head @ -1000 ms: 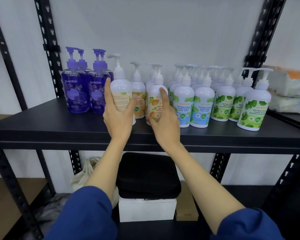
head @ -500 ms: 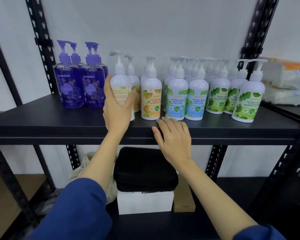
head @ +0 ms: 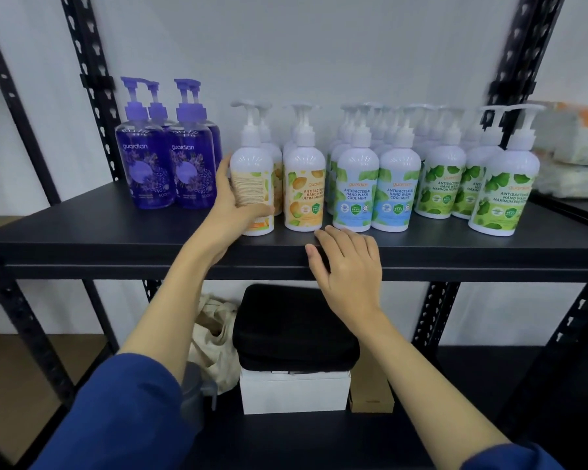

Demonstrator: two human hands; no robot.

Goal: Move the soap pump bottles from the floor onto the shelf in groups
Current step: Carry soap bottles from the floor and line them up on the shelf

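Observation:
Pump bottles stand grouped on the black shelf: purple bottles at the left, then orange-label white bottles, blue-label bottles and green-label bottles to the right. My left hand grips the front-left orange-label bottle, which stands with its back label toward me, thumb across its lower front. A second orange-label bottle stands right beside it. My right hand rests flat on the shelf's front edge, fingers relaxed, holding nothing.
Black perforated uprights frame the shelf. Wrapped packs lie on the neighbouring shelf at the right. Below are a black case on a white box, a cloth bag and a small brown carton.
My right hand let go of the second orange-label bottle and dropped to the shelf's front edge. My left hand stays wrapped on the front-left bottle, which has been set closer to its neighbour.

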